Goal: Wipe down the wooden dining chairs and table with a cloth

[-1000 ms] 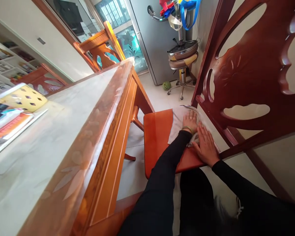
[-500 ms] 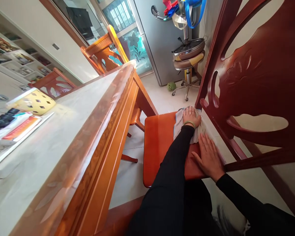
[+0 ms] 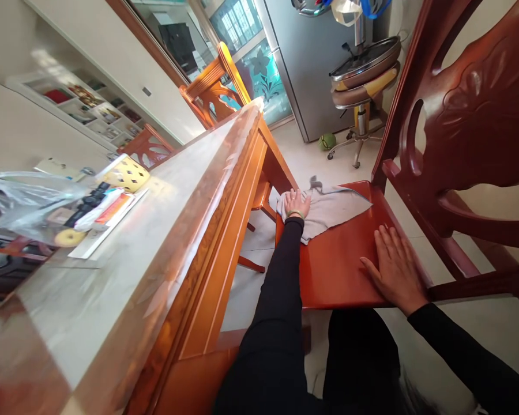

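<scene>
A pale grey cloth [image 3: 333, 208] lies spread across the far part of the reddish-brown wooden chair seat [image 3: 337, 271]. My left hand [image 3: 297, 204] presses flat on the cloth's left end, fingers stretched out, near the seat's left edge. It wears a ring and a greenish bracelet. On the seat's right side, beside the backrest, my right hand [image 3: 397, 266] rests flat on bare wood with its fingers extended and holds nothing. The carved chair back [image 3: 480, 127] rises to the right of it.
Left of the seat runs a wooden table [image 3: 185, 225] under a clear cover, bearing a yellow basket [image 3: 127, 173], a plastic bag [image 3: 30, 202] and small items. Beyond the seat stand a wheeled stool [image 3: 363, 86], a green ball [image 3: 327, 142] and a grey refrigerator [image 3: 315, 69].
My left hand has slid left across the seat, drawing the cloth with it and stretching it out. My right hand stays on the seat's right side. The view has shifted left.
</scene>
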A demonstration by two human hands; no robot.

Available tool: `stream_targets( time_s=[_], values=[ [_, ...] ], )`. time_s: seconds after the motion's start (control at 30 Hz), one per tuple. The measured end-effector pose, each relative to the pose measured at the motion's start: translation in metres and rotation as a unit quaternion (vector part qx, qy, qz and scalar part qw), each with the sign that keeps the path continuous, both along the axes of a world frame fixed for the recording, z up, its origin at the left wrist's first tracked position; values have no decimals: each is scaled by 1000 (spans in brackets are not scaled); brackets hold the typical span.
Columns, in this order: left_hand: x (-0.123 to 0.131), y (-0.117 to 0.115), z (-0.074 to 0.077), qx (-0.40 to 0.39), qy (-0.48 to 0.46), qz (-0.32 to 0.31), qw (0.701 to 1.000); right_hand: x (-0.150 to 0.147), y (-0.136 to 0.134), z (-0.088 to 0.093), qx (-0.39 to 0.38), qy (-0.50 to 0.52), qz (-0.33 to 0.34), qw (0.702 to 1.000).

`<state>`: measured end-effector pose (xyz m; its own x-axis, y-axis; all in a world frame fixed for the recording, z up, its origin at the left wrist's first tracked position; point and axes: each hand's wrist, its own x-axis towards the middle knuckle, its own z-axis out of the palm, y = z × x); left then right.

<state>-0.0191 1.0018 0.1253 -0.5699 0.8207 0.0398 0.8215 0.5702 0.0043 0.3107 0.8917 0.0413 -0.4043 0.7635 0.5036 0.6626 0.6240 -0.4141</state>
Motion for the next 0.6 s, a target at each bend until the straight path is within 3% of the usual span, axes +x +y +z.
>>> stream_targets(
  time_s=[0.13,0.3,0.4,0.6],
  values=[
    [-7,-39,-3,-8,16,55,998,1,-1,4,-28,-4,4,1000],
    [22,-92,-10,-28,20,121,992,5,-1,9,-58,-9,12,998],
    [47,-141,-14,-48,16,137,989,8,-1,11,-71,4,16,997],
    [106,-262,-24,-58,28,125,990,12,1,10,-79,29,36,996]
  ],
)
